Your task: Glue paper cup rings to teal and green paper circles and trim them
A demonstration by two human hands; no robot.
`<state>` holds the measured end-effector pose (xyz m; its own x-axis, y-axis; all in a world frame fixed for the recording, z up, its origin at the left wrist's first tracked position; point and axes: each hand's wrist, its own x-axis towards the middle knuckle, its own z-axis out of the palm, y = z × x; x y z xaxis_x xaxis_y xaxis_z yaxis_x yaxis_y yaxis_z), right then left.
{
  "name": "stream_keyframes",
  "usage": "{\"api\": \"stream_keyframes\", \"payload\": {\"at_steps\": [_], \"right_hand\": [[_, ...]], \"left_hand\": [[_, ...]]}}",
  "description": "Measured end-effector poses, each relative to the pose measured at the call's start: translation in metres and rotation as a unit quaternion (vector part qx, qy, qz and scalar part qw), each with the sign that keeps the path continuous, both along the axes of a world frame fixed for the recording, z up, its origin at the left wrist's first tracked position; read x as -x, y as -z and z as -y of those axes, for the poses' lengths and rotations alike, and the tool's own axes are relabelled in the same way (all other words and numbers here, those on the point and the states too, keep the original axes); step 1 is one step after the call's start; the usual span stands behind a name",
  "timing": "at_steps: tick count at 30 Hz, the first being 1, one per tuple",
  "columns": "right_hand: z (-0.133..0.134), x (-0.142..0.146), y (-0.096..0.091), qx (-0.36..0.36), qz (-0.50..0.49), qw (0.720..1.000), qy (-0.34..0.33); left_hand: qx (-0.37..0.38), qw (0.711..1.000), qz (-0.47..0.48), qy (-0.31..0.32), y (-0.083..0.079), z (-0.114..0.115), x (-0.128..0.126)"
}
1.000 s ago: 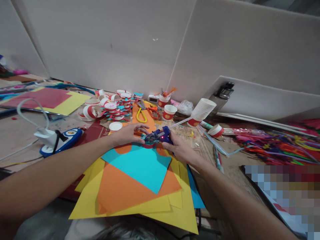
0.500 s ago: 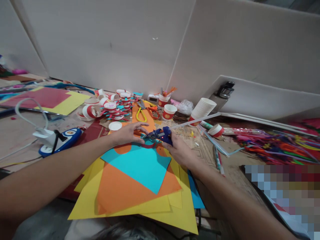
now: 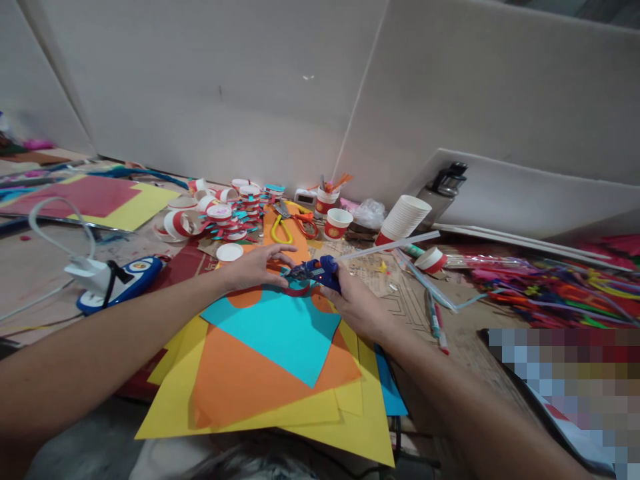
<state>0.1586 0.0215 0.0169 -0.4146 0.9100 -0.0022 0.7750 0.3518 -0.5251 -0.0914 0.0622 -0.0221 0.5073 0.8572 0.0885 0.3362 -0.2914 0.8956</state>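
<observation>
Scissors [image 3: 283, 233] and stacked cups [image 3: 407, 217] sit beyond the turquoise sheet [image 3: 275, 327], a power strip [image 3: 145, 270] left of it. At its far edge, the right hand [image 3: 359, 303] wraps a blue glue gun [image 3: 326, 272]; the left hand [image 3: 256, 268] half-curls, its hold unclear.

Beyond the glue gun [image 3: 329, 270], scissors [image 3: 283, 211] lie on paper [image 3: 300, 245]; cup stack [image 3: 406, 217] to their right, seemingly before a bottle [image 3: 442, 193].

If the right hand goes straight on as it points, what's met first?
Past the glue gun it holds, probably the left hand; depth at the tip is unclear.
</observation>
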Motion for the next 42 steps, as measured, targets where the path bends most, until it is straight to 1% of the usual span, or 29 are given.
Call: {"api": "stream_keyframes", "payload": {"at_steps": [9,16,19,23,27,33,36,42], "right_hand": [[0.002,-0.002,0.0,-0.027,0.053,0.998,0.018],[0.011,0.004,-0.014,-0.04,0.108,0.993,0.022],[0.015,0.005,-0.018,-0.052,0.12,0.991,0.023],[0.017,0.003,-0.016,-0.069,0.115,0.991,0.018],[0.016,0.002,-0.013,-0.068,0.12,0.99,0.012],[0.013,0.009,-0.013,-0.064,0.123,0.99,0.002],[0.012,0.012,-0.013,-0.062,0.109,0.992,-0.007],[0.013,0.012,-0.013,-0.023,0.065,0.998,0.006]], "left_hand": [[-0.002,1.0,0.001,0.005,-0.001,0.001,0.0],[-0.011,1.0,-0.004,0.018,0.001,-0.002,0.001],[-0.01,1.0,0.005,0.017,0.001,-0.002,0.0],[-0.013,1.0,-0.003,0.019,-0.001,-0.001,0.0],[-0.01,1.0,0.003,0.026,-0.001,-0.002,0.001],[-0.022,0.999,-0.002,0.025,0.0,-0.002,0.001],[-0.019,1.0,-0.008,0.017,0.0,-0.002,0.0],[-0.023,1.0,-0.013,0.009,-0.001,-0.001,0.0]]}}
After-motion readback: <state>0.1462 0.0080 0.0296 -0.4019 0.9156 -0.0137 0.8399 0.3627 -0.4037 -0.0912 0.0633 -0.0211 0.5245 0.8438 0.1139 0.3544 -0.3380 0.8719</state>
